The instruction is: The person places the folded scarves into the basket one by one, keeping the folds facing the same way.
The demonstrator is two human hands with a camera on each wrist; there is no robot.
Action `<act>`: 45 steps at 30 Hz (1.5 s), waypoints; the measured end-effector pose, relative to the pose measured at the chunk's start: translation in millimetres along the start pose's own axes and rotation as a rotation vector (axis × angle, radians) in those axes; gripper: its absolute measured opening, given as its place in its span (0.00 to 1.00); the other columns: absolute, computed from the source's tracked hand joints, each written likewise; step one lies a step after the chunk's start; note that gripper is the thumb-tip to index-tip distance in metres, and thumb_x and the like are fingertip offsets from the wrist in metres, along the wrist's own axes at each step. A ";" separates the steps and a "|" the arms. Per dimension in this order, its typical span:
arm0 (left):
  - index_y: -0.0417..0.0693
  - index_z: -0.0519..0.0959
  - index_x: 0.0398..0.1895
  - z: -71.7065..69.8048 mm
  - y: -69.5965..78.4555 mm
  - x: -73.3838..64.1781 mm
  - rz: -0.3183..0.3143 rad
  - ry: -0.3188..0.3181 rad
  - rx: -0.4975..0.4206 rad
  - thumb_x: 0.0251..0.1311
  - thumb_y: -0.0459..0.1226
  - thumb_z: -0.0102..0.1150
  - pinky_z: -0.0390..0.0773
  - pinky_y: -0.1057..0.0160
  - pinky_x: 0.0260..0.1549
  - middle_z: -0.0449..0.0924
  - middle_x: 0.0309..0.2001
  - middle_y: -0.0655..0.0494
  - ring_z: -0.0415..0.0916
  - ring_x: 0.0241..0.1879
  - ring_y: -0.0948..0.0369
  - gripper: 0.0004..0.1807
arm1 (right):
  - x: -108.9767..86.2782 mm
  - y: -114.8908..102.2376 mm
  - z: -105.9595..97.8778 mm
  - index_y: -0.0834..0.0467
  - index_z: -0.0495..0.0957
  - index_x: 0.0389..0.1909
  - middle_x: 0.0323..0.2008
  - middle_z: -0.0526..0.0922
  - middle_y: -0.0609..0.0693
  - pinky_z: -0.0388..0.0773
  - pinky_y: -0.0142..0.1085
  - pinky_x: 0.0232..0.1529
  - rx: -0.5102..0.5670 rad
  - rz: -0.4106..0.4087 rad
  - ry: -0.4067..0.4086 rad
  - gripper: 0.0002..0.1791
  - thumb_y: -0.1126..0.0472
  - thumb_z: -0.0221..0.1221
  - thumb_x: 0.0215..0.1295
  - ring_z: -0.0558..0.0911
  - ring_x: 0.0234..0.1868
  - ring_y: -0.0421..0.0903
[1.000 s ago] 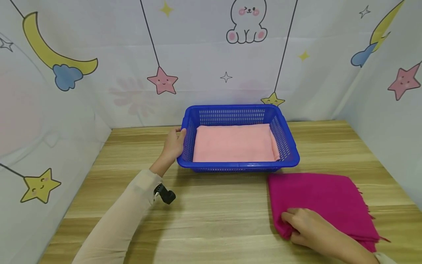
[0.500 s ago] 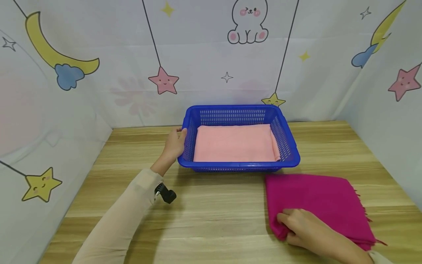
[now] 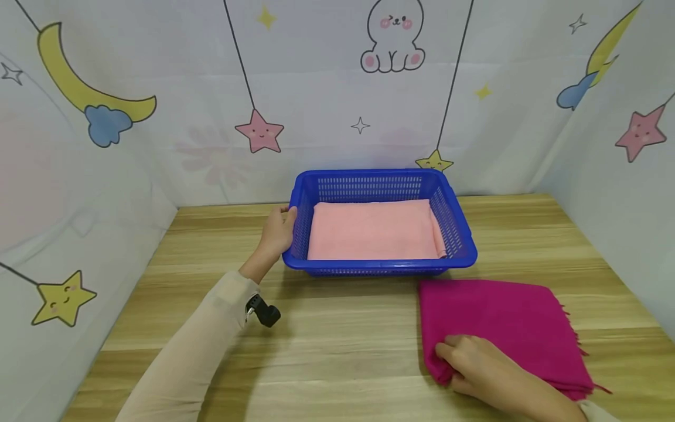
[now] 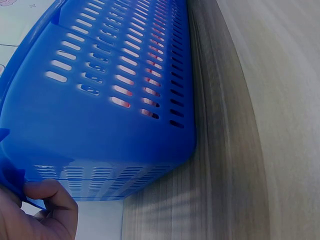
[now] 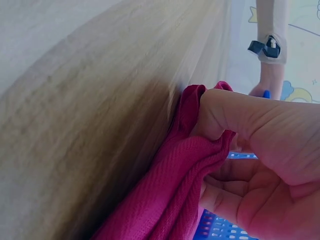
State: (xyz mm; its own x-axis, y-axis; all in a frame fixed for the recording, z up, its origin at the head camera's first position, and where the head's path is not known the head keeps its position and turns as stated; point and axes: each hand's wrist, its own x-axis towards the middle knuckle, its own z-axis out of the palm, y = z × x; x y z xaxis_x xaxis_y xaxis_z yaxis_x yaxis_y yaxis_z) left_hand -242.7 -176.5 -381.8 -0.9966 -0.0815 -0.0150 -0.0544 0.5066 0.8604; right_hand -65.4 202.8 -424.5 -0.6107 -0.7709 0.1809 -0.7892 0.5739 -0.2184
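Observation:
A blue plastic basket (image 3: 379,264) stands at the back middle of the table, and a folded light pink cloth (image 3: 374,231) lies flat inside it. My left hand (image 3: 278,231) grips the basket's left rim; the left wrist view shows the thumb (image 4: 50,192) curled against that rim. In front of the basket, to the right, lies a folded magenta scarf (image 3: 501,316) with a fringed right edge. My right hand (image 3: 477,369) pinches its near left corner. Seen from the right wrist, the scarf's layers (image 5: 175,175) bunch between thumb and fingers.
The wooden table (image 3: 337,340) spreads out in front of the basket. White printed curtains (image 3: 316,76) with stars and moons enclose the back and both sides. A small black device (image 3: 263,310) is strapped to the left wrist.
The magenta scarf has slid a little to the left along the table, together with my right hand. My left hand and the basket stay in place.

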 end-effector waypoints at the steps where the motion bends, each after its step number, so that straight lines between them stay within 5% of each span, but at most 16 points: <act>1: 0.27 0.58 0.69 0.3 -0.2 0.1 0.000 -0.001 0.001 0.80 0.45 0.34 0.80 0.47 0.50 0.73 0.56 0.29 0.77 0.53 0.41 0.30 | 0.2 -0.5 0.6 0.50 0.69 0.24 0.23 0.63 0.36 0.59 0.26 0.22 -0.003 -0.006 0.009 0.17 0.72 0.64 0.36 0.59 0.23 0.32; 45: 0.27 0.58 0.69 0.5 0.8 -0.2 -0.004 -0.004 -0.002 0.80 0.45 0.34 0.81 0.48 0.47 0.74 0.55 0.29 0.78 0.51 0.42 0.30 | 12.0 -28.1 21.1 0.56 0.74 0.24 0.21 0.69 0.46 0.67 0.32 0.16 -0.210 -0.077 0.165 0.16 0.69 0.67 0.30 0.70 0.20 0.42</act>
State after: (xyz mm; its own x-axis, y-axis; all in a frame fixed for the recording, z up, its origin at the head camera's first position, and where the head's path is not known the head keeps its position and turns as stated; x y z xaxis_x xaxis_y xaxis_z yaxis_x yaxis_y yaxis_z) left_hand -242.6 -175.6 -381.4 -0.9966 -0.0797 -0.0203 -0.0579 0.5047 0.8614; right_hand -49.2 171.5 -436.3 -0.5371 -0.7690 0.3465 -0.8194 0.5733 0.0022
